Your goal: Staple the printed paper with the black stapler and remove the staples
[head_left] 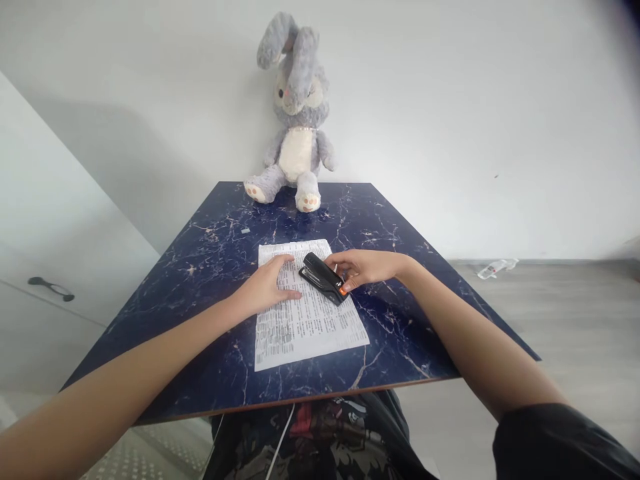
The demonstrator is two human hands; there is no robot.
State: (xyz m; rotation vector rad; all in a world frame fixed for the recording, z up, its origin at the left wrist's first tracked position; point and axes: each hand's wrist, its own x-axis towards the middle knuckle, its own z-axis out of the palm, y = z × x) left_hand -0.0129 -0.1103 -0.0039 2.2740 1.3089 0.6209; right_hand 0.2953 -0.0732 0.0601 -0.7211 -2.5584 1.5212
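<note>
The right hand (353, 272) pinches a black stapler (320, 280) by its orange-marked end — its fingers are bent in close. The stapler is over a page of print (320, 340) on the blue table (360, 220). The left hand (273, 285) holds nothing — its thumb and fingers are spread apart over the page.

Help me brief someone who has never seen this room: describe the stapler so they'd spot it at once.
Find the blue table, then the printed sheet on it. Over the sheet's right side, held by the right hand, is the stapler. It is black with an orange patch, unlike the white sheet and grey rabbit.
</note>
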